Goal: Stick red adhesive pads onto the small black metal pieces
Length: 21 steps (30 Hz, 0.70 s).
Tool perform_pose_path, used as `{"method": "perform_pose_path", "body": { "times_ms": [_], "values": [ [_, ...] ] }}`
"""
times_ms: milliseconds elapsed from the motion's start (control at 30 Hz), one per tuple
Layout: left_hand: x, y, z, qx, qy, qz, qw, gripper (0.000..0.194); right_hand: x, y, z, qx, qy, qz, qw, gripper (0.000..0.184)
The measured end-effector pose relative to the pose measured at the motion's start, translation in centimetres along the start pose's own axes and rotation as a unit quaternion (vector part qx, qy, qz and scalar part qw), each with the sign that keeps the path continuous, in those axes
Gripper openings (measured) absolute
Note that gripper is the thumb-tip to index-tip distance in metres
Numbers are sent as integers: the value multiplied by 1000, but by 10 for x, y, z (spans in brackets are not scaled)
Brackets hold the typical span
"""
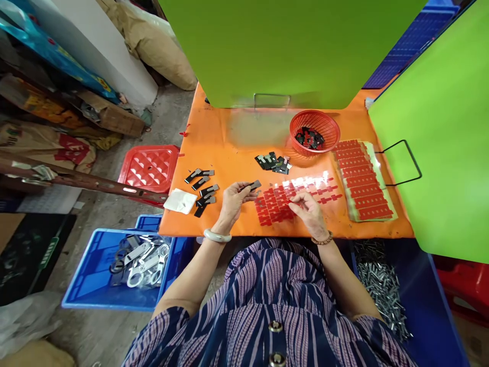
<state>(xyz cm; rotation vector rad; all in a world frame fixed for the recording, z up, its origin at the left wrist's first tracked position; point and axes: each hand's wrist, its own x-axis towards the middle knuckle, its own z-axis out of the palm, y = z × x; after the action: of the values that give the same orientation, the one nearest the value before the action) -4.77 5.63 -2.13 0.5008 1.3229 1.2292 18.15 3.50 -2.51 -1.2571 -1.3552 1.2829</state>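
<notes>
My left hand [232, 203] pinches a small flat black piece [254, 185] between thumb and fingers, above the orange tabletop. My right hand [310, 214] is over the rows of red cut-out strips [275, 206], thumb and forefinger closed together; what they hold, if anything, is too small to make out. Left of my left hand lie several black pieces with grey tabs [208, 190]. Beyond my hands is another loose cluster of black pieces [272, 162]. A red mesh basket [333, 133] behind them contains black and red pieces.
A stack of red-printed sheets [367, 196] lies at the right, near a green panel with a wire handle [414, 160]. A white packet [180, 201] sits at the left edge. Blue bins hold metal parts [147, 262] on the left and metal pins [382, 290] on the right.
</notes>
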Motion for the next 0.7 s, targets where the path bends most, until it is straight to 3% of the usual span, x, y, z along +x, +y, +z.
{"method": "perform_pose_path", "body": {
  "times_ms": [133, 300, 500, 700],
  "values": [
    [-12, -5, 10, 8, -34, -38, 999, 9, -7, -1, -8, -6, 68, 16, 998, 20],
    [-24, -14, 21, 10, -61, -89, 994, 7, -13, -4, 0, -44, 52, 0, 998, 17],
    [-35, -17, 25, -7, -84, -121, 989, 8, -14, -13, 17, -152, 34, -91, 984, 10],
    [-43, -12, 27, -18, -115, -147, 982, 15, -15, -18, 24, -270, 42, -197, 942, 13]
  ]
}}
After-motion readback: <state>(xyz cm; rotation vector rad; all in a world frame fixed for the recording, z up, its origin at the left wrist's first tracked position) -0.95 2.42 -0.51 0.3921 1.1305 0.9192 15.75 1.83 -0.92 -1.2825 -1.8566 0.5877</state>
